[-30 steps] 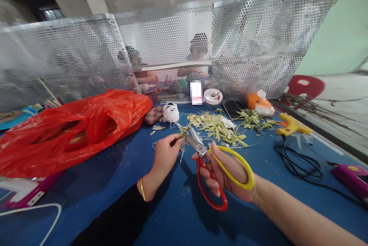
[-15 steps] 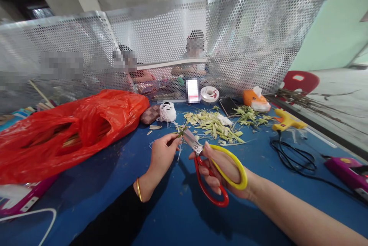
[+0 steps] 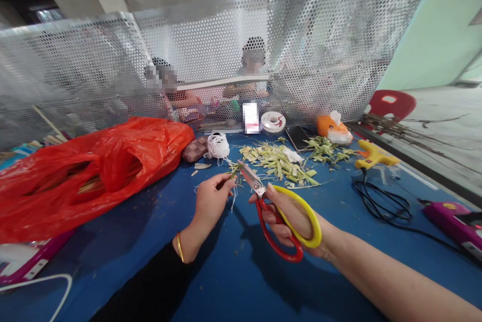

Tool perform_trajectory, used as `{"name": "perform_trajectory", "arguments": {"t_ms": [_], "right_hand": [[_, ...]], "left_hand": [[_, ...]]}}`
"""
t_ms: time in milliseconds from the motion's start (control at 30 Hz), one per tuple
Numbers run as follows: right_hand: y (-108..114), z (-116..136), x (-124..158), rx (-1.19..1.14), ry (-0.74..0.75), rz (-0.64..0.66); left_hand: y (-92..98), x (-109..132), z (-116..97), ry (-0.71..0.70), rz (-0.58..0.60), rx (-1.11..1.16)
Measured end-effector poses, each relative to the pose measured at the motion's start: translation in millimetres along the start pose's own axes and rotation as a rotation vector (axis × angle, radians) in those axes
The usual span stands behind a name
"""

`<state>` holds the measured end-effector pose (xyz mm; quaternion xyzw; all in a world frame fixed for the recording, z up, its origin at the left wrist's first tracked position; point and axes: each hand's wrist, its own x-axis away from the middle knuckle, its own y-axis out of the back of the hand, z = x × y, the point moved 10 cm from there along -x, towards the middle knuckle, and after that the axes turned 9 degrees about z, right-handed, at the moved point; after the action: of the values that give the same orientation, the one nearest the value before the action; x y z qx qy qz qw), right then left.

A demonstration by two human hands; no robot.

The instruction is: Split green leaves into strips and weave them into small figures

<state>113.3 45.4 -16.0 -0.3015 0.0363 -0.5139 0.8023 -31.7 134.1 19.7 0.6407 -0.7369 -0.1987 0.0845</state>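
Observation:
My left hand (image 3: 214,200), with a gold bangle at the wrist, pinches a small green plant piece (image 3: 234,172) between thumb and fingers. Thin white threads hang beside those fingertips. In my right hand (image 3: 288,214) are scissors (image 3: 257,186) with one yellow and one red handle loop, their blades pointing up and left. The blade tips are right beside the green piece; whether they touch it is too small to tell. A ball of white string (image 3: 218,146) lies behind my left hand. Pale green leaf scraps (image 3: 276,161) are heaped beyond the scissors.
On the blue table (image 3: 226,282), a red plastic bag (image 3: 150,146) spreads at left. Behind are a checkered pouch (image 3: 195,150), ribbon roll (image 3: 273,122), phone (image 3: 297,138) and tissue pack (image 3: 333,128). At right, a yellow glue gun (image 3: 376,155) has a black cord. People sit beyond a perforated screen.
The scissor blades have come closer together, and their tips have shifted slightly up and left. The red handle loop has swung nearer the yellow one. My left hand keeps its pinch.

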Motion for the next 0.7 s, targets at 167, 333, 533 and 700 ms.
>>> {"name": "perform_trajectory", "arguments": {"t_ms": [167, 333, 533, 700], "right_hand": [[36, 43, 3, 0.480, 0.211, -0.256], [62, 91, 18, 1.625, 0.064, -0.679], [88, 87, 10, 1.948, -0.156, -0.721], [84, 92, 12, 1.978, -0.080, -0.744]], "left_hand": [[-7.8, 1, 11, 0.124, 0.060, 0.258], [-22.7, 8, 19, 0.318, 0.160, 0.686], [-30.4, 18, 15, 0.439, 0.168, 0.997], [-33.6, 21, 7, 0.378, 0.177, 1.174]]}}
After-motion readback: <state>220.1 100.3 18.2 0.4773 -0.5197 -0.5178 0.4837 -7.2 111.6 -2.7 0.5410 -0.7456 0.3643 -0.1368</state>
